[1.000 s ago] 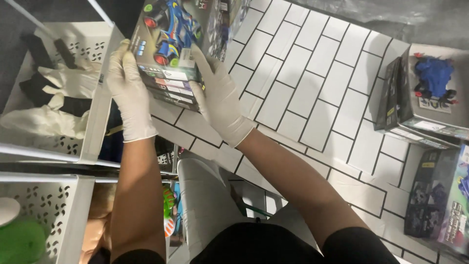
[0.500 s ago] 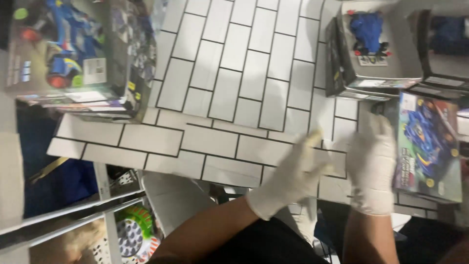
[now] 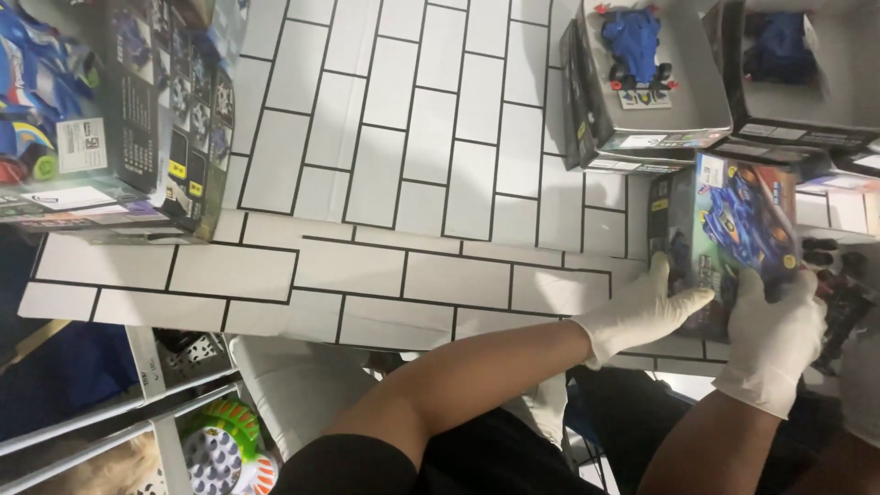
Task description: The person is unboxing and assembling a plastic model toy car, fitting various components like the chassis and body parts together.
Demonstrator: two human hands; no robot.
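Observation:
Both my hands wear white gloves. My left hand (image 3: 642,312) and my right hand (image 3: 775,335) grip the near end of a colourful toy car box (image 3: 733,229) with a blue racer printed on its lid. It lies on the white brick-patterned table (image 3: 412,183) at the right. Just beyond it stands an open grey box holding a blue toy car (image 3: 637,46). A stack of similar boxes (image 3: 110,119) sits at the far left of the table, away from both hands.
Another open box with a blue car (image 3: 793,64) stands at the top right corner. A white shelf rack (image 3: 156,394) with a round green and orange toy (image 3: 225,445) is below the table's left edge. Dark parts (image 3: 839,275) lie at the right.
My hands left the stack of boxes at the left and swung across to the right. They have taken hold of the colourful box lying there.

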